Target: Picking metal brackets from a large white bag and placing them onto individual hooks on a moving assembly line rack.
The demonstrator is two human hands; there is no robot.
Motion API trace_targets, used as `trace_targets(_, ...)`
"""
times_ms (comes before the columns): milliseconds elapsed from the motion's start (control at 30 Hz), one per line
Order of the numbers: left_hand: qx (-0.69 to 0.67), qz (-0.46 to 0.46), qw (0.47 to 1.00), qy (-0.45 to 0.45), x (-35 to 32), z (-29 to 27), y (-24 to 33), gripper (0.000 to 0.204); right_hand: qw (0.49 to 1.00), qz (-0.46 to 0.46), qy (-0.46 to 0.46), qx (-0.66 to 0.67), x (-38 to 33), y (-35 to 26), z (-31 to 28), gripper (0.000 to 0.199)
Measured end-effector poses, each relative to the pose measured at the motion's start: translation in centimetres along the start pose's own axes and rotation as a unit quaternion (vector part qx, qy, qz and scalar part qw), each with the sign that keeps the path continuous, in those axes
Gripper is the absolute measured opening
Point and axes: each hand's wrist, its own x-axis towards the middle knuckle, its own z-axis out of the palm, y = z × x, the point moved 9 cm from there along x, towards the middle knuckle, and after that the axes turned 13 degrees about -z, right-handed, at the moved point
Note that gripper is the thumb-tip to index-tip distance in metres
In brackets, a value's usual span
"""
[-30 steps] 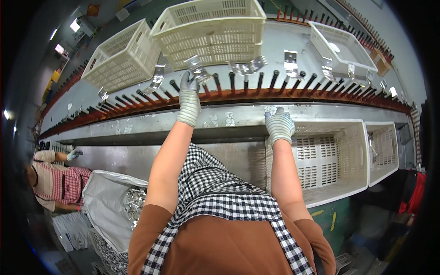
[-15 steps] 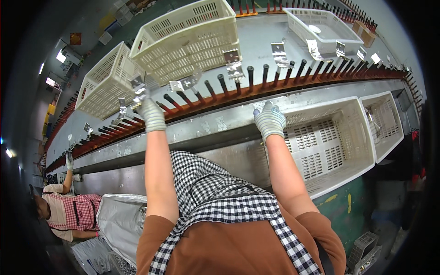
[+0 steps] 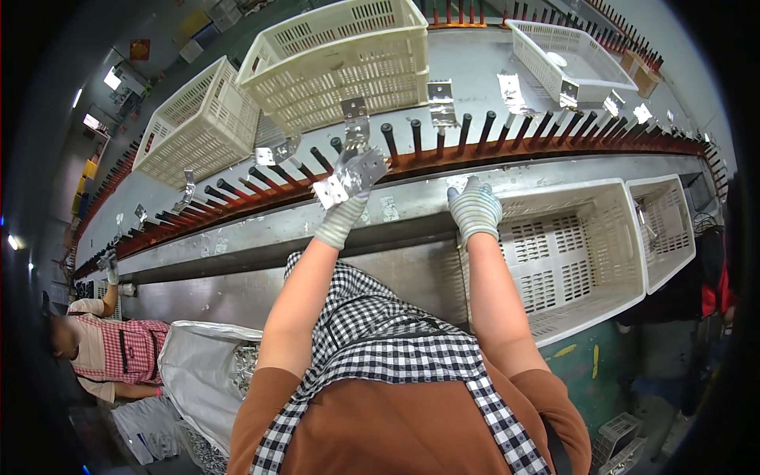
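Note:
My left hand (image 3: 346, 218), in a pale striped glove, is closed around a shiny bent metal bracket (image 3: 366, 168) with holes in it, held above the row of dark-tipped pegs. Whether the hand holds one bracket or several stacked together is hard to tell. Just beyond it stands another metal bracket (image 3: 355, 120) at the pegs (image 3: 388, 141). On the steel ledge (image 3: 412, 191) rests my right hand (image 3: 475, 209), gloved too, its fingers extended over the surface and slightly apart. Nothing shows in it.
Cream slotted crates (image 3: 332, 79) and a shallow white basket (image 3: 566, 59) stand beyond the pegs. An open white crate (image 3: 554, 253) sits beside my right forearm. To the left, a person (image 3: 119, 348) in a checked apron works near a pale sack (image 3: 198, 380) of metal parts.
My left hand has swung to the right along the pegs with metal in it. The brackets on the peg row have shifted left relative to the crates. My right hand stays on the ledge.

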Motion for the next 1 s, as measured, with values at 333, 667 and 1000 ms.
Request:
trace_targets(333,-0.076,-0.099,0.964,0.234,3.8,-7.3,-3.5,0.019,1.000,-0.007,0.017,0.019,0.2,-0.3,-0.7,0.047)
trace_targets(667,-0.070,-0.003,0.994,-0.082,3.3,-5.0,5.8,0.033,1.000,0.003,0.001,0.017,-0.2,-0.3,-0.5,0.050)
trace_targets(1000,0.191,0.101,0.969,-0.119,3.7,11.6,2.5,0.056,1.000,-0.014,-0.006,-0.005,0.3,0.1,0.1,0.052)
